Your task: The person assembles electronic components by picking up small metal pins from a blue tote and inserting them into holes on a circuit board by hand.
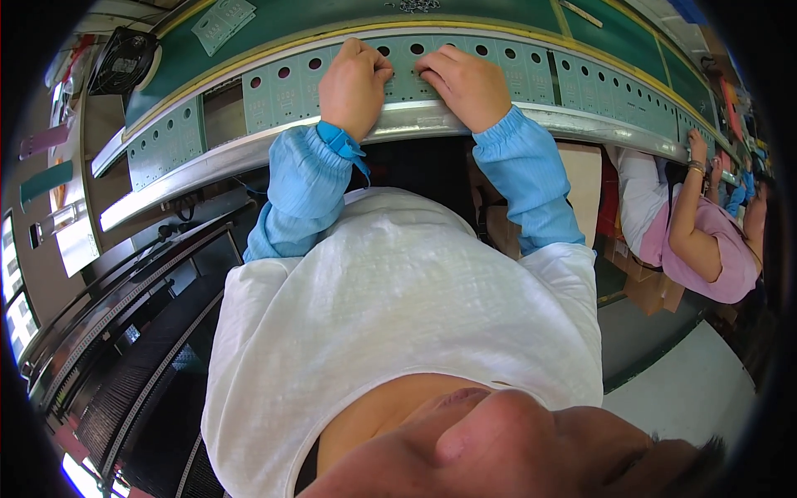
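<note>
A long pale green circuit board panel (286, 87) with a row of dark round holes lies along a metal rail (419, 116) in front of me. Over its middle, my left hand (355, 90) is closed, fingers curled and pressed together at the board. My right hand (469, 87) faces it from the other side, its thumb and forefinger pinched low over the board. Whatever either hand holds is hidden or too small to make out. A blue band circles my left wrist, and light blue sleeves cover both forearms.
Similar panels sit in the rail at left (166, 145) and right (618, 91). Beyond, small metal parts (415, 5) and loose boards (222, 25) rest on a green surface. A black fan (124, 61) stands far left. At right, a person in pink (706, 241) works along the line.
</note>
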